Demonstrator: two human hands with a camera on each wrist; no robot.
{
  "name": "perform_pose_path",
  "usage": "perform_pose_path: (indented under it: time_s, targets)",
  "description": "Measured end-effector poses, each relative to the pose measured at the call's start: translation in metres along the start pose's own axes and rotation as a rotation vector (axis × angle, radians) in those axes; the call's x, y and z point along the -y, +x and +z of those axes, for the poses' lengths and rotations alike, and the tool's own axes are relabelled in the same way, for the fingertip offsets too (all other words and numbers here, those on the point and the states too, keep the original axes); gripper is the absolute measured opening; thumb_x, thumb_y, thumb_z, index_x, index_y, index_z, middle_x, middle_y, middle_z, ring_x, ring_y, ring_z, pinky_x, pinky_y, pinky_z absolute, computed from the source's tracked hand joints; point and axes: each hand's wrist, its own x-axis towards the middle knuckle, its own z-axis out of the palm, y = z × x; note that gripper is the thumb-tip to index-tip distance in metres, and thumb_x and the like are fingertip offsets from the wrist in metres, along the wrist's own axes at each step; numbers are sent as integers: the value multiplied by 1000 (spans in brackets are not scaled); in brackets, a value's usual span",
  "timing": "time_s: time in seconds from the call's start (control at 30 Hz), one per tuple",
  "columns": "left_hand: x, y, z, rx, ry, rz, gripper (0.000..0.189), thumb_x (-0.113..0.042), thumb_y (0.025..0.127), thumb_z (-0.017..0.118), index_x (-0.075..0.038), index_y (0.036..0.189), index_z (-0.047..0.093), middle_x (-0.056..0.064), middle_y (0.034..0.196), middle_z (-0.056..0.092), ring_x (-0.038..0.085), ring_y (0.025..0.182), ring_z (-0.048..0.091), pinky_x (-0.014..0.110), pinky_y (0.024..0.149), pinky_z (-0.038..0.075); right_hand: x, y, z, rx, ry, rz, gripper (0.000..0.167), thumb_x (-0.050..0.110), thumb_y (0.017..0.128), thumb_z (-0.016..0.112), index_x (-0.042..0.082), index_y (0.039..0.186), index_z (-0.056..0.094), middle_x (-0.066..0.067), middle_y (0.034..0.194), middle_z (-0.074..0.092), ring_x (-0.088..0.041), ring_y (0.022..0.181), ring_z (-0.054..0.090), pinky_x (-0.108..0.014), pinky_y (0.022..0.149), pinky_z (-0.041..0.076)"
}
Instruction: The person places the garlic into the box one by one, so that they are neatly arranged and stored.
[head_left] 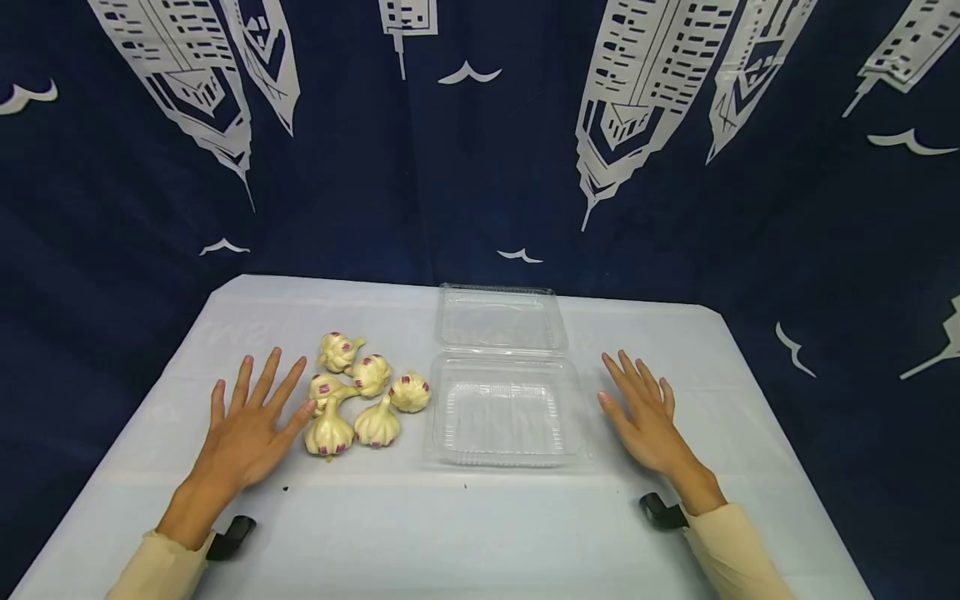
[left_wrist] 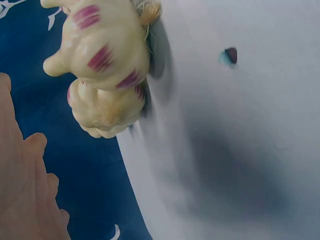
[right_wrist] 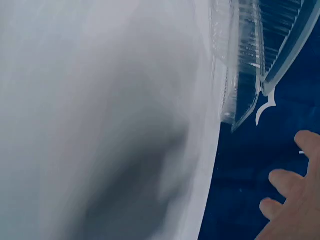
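Note:
Several cream garlic bulbs point(head_left: 377, 424) with purple patches lie in a cluster on the left half of the table. Beside them is my left hand point(head_left: 247, 437), palm down with fingers spread; its thumb reaches close to the nearest bulbs, and whether it touches them I cannot tell. A clear plastic clamshell container point(head_left: 501, 412) stands at the middle, its lid folded back away from me. To its right my right hand point(head_left: 647, 421) is held with fingers extended, apart from the container. In the left wrist view, garlic bulbs point(left_wrist: 107, 45) loom large beside the left fingers point(left_wrist: 30, 190).
The white-covered table point(head_left: 360, 533) has a dark blue curtain point(head_left: 420, 183) with white building and bird prints behind it. A small dark speck point(head_left: 286, 488) lies near the left hand. Black wrist cameras point(head_left: 232, 537) sit at both cuffs.

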Motion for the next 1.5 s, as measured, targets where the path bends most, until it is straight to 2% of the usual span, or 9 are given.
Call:
perform_pose_path:
  time_s: [0.37, 0.5, 0.63, 0.77, 0.83, 0.9, 1.07, 1.3, 1.5]
  targets:
    - [-5, -6, 6, 13, -32, 64, 71, -57, 102, 42, -29, 162, 16, 9, 170, 3, 36, 155, -12, 72, 114, -11, 6, -1, 10, 123, 260, -80, 54, 28, 109, 38, 23, 161, 22, -21, 165, 19, -50, 150, 12, -75, 111, 8]
    - [-6, -8, 10, -1, -73, 101, 74, -57, 99, 50, -27, 161, 22, 9, 169, 7, 34, 155, -11, 71, 114, -11, 9, -3, 13, 201, 411, -76, 53, 23, 110, 33, 23, 161, 18, -19, 166, 16, -48, 151, 11, -74, 113, 12]
    - [-6, -8, 13, -27, -149, 152, 78, -52, 95, 62, -25, 159, 28, 5, 170, 6, 33, 156, -9, 72, 114, -8, 10, -4, 17, 228, 459, -79, 55, 21, 110, 36, 23, 161, 17, -16, 167, 16, -45, 152, 13, -69, 116, 15]
    - [-6, -7, 16, -37, -232, 199, 78, -46, 91, 71, -22, 156, 36, 4, 170, 6, 35, 156, -6, 76, 112, 0, 9, -6, 23, 225, 448, -91, 57, 20, 109, 40, 23, 161, 18, -13, 167, 19, -41, 152, 16, -29, 123, 17]
    - [-5, -7, 17, -35, -266, 220, 77, -42, 89, 74, -20, 154, 40, 6, 170, 8, 35, 156, -5, 77, 111, 3, 9, -6, 26, 224, 449, -94, 57, 20, 109, 42, 23, 161, 18, -12, 167, 20, -40, 152, 17, -10, 115, 14]
    - [-5, -9, 17, -38, -302, 243, 74, -36, 88, 76, -18, 152, 44, 8, 169, 9, 35, 156, -5, 77, 111, 5, 10, -7, 28, 222, 468, -94, 57, 20, 109, 42, 23, 161, 19, -12, 166, 22, -39, 152, 18, 0, 106, 11]
    - [-4, -15, 19, -52, -385, 277, 70, -23, 86, 80, -14, 148, 48, 10, 169, 11, 33, 156, -6, 76, 112, 6, 9, -8, 31, 260, 549, -88, 55, 20, 110, 37, 22, 161, 18, -12, 166, 21, -38, 153, 15, 0, 107, 14]
    - [-9, -18, 25, -55, -441, 252, 76, -16, 83, 82, -15, 149, 46, 15, 166, 18, 38, 155, -1, 76, 109, 17, 4, -8, 30, 322, 686, -92, 54, 16, 111, 30, 20, 162, 13, -14, 168, 12, -32, 154, 6, -1, 108, 16]
    - [-13, -21, 29, -90, -408, 237, 79, -15, 82, 83, -16, 151, 43, 16, 159, 28, 45, 147, 22, 69, 102, 34, 2, -8, 30, 342, 703, -91, 55, 16, 111, 30, 22, 162, 11, -14, 168, 10, -40, 153, 3, 0, 107, 16]
